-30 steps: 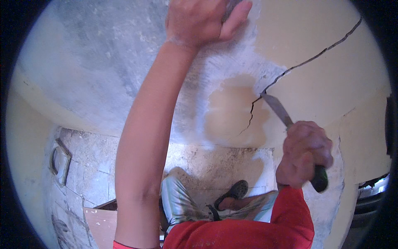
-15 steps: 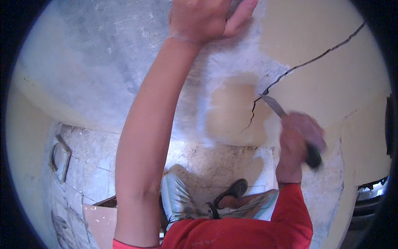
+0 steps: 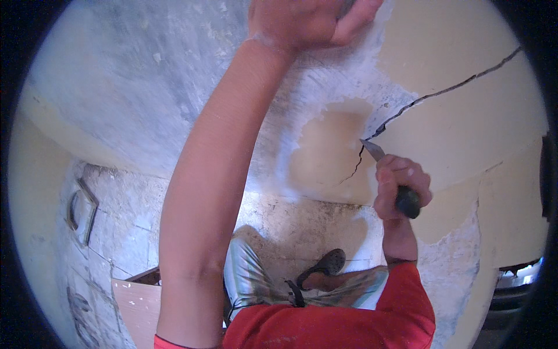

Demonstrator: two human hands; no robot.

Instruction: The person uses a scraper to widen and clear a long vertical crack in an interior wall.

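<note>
My right hand [image 3: 401, 186] is wrapped round the dark handle of a knife [image 3: 375, 150]. The blade points up and left, its tip at the crack [image 3: 381, 129] in the wall, near the crack's lower, thinner end. Up at the top edge my left hand [image 3: 308, 23] is raised by the wall, fingers partly cut off by the picture's rim. A bit of something dark shows between its thumb and fingers; I cannot make out what it is. Around the crack the wall has a yellowish painted area [image 3: 453, 139] beside a scraped grey-white surface [image 3: 157, 75].
Below the wall lies a worn, dusty tiled floor [image 3: 290, 224], where my legs and a dark sandal [image 3: 331, 262] show. A pinkish board [image 3: 136, 302] stands at lower left, and a hexagonal frame [image 3: 87, 212] lies farther left. Dark objects [image 3: 511, 302] sit at the lower right rim.
My right hand has shifted slightly left, turning the knife, whose tip stays by the crack. The view has moved a little, so my left hand appears higher and farther right.
</note>
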